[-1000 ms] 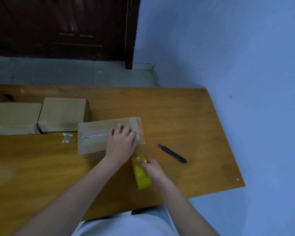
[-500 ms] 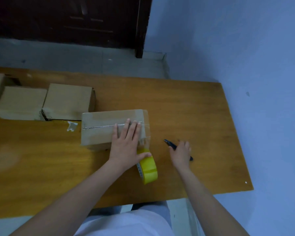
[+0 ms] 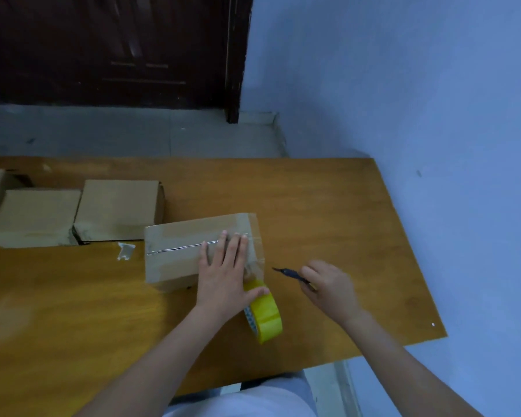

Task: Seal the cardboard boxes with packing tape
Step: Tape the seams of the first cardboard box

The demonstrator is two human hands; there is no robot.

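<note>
A single head-worn view looks forward and steeply down onto the wooden tabletop [image 3: 328, 206], close enough that both forearms reach in from the bottom edge. The wide lens takes in the whole right end of the tabletop (its left end is cut off by the frame), the grey floor [image 3: 133, 133] beyond, a dark door [image 3: 112, 46] at the top and the blue wall [image 3: 418, 85] on the right.

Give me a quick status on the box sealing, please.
Left hand flat on taped cardboard box, thumb against yellow tape roll. Right hand has utility knife in its grip. Tape uncut; nothing blocking.
</note>
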